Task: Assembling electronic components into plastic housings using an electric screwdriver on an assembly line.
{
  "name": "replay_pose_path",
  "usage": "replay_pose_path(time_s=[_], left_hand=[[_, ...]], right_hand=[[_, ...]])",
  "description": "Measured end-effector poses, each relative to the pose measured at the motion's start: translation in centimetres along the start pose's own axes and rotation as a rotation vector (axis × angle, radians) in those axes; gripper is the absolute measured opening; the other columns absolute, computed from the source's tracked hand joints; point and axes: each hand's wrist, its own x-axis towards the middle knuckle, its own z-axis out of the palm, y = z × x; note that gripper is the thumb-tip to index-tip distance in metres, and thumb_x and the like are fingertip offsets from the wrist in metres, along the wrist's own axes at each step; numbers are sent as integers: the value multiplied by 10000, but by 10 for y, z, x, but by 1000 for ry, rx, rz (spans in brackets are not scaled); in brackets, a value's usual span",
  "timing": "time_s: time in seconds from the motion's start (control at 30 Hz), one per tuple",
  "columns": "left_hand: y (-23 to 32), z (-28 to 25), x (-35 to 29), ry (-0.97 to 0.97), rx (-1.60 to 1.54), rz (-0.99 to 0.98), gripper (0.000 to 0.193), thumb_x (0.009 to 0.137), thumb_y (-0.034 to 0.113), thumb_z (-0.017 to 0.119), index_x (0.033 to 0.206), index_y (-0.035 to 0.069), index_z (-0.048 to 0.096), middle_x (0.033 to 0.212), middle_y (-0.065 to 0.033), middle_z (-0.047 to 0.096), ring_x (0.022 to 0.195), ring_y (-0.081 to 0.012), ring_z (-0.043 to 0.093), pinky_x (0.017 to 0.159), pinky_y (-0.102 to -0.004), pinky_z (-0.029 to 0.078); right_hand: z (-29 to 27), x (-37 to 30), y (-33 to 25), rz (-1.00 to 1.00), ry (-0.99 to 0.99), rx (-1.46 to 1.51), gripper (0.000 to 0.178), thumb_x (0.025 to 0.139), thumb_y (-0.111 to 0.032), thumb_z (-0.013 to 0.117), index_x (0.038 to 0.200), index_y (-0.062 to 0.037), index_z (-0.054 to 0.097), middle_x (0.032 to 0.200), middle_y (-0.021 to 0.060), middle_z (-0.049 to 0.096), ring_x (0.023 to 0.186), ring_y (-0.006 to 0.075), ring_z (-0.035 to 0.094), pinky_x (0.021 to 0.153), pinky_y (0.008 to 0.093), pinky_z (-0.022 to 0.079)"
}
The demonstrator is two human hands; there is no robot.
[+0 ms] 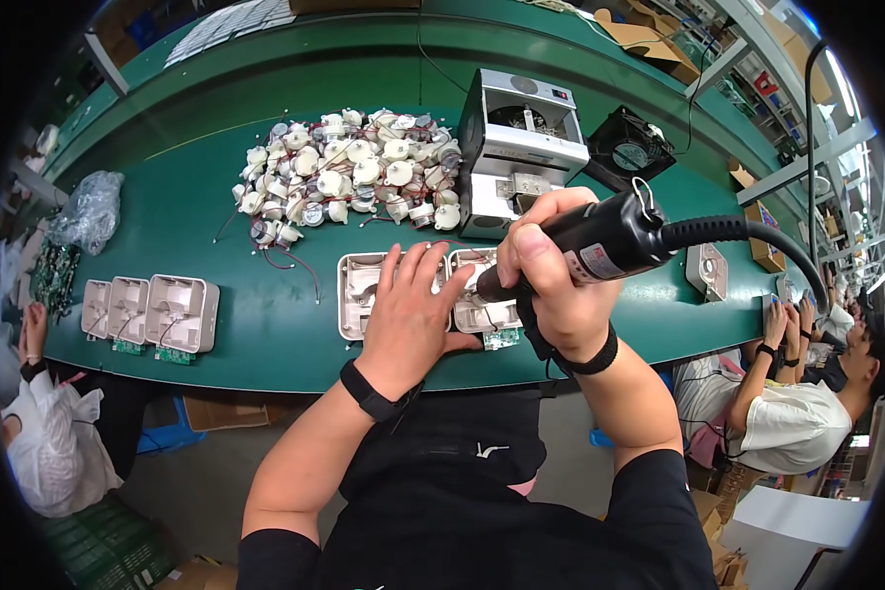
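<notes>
My right hand (560, 285) is wrapped round a black electric screwdriver (610, 239), whose thick cable runs off to the right. The tool's nose points down into a white plastic housing (475, 316); its tip is hidden by my hands. My left hand (403, 310) lies with fingers spread over a second white housing (356, 329) beside it, the thumb side against the first one. A green circuit board (501, 338) sticks out at the near edge of the first housing. Behind my hands stands a grey-white screw feeder (521, 147).
A heap of small white motors with wires (354, 167) lies behind my left hand. Several white housings (182, 313) stand at the left, near a clear plastic bag (90, 211). A black fan (631, 149) and another housing (706, 272) are at the right. Co-workers sit at both sides.
</notes>
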Motion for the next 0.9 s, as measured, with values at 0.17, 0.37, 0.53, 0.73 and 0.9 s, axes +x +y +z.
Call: replay_pose_path(time_s=[0.17,0.37,0.53,0.73,0.9], left_hand=[[0,2,-1,-19,9,-12,851,572,405,878,1303,158,521,1345,-95,463,1286,-317,403,1134,-514,278],[0,1,3,-11,-24,-13,830,583,381,880,1298,155,525,1350,-80,463,1285,-316,402,1135,-510,277],[-4,-1,0,-28,7,-14,848,589,380,878,1315,141,513,1350,-87,466,1290,-318,401,1136,-505,276],[2,-7,-3,24,-27,15,823,613,405,862,1307,110,531,1345,-112,487,1281,-332,421,1118,-511,295],[-18,-61,-15,127,-270,-48,630,667,308,863,1189,68,606,1164,-113,619,1110,-294,580,981,-427,452]], right_hand=[[0,-1,10,15,-14,-10,176,892,-52,604,967,15,459,690,91,562,573,146,546,552,299,473],[-1,-4,18,-41,-16,-40,170,886,-34,605,960,14,460,692,90,564,567,145,550,551,294,477],[7,-3,17,-7,4,-12,162,883,-18,599,968,3,463,693,82,559,566,144,550,555,291,478],[5,-3,-11,-9,49,159,140,936,-104,542,1026,-26,468,726,53,519,585,150,521,563,298,451],[-27,3,-44,-94,131,226,157,959,-159,522,1037,-34,470,726,47,493,560,154,481,545,296,415]])
